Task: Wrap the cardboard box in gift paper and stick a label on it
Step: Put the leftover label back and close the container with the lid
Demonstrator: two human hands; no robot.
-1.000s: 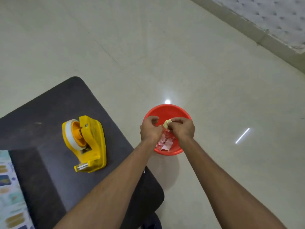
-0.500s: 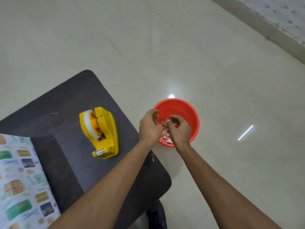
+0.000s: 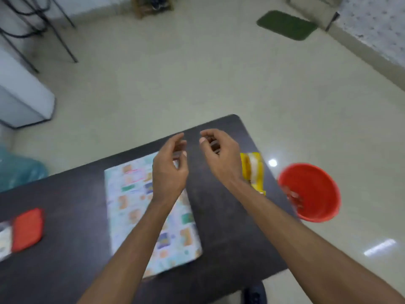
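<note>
The box wrapped in pale patterned gift paper [image 3: 140, 207] lies flat in the middle of the dark table [image 3: 219, 220]. My left hand [image 3: 169, 170] hovers above the box's far right corner, fingers loosely curled and holding nothing. My right hand [image 3: 221, 156] hangs over the bare table just right of it, also loosely curled and holding nothing. A yellow tape dispenser [image 3: 254, 172] stands at the table's right edge, partly hidden behind my right wrist. The frame is blurred by motion.
A red bucket [image 3: 315, 194] with paper scraps stands on the floor right of the table. A red flat object [image 3: 28, 229] and a paper piece lie at the table's left edge. White furniture [image 3: 19, 99] and chair legs stand at far left; a green mat [image 3: 287, 25] lies beyond.
Both hands have left the red bucket and swung left over the table. The scrap pinched earlier is gone from my fingers. The view has turned left, bringing the wrapped box into full sight.
</note>
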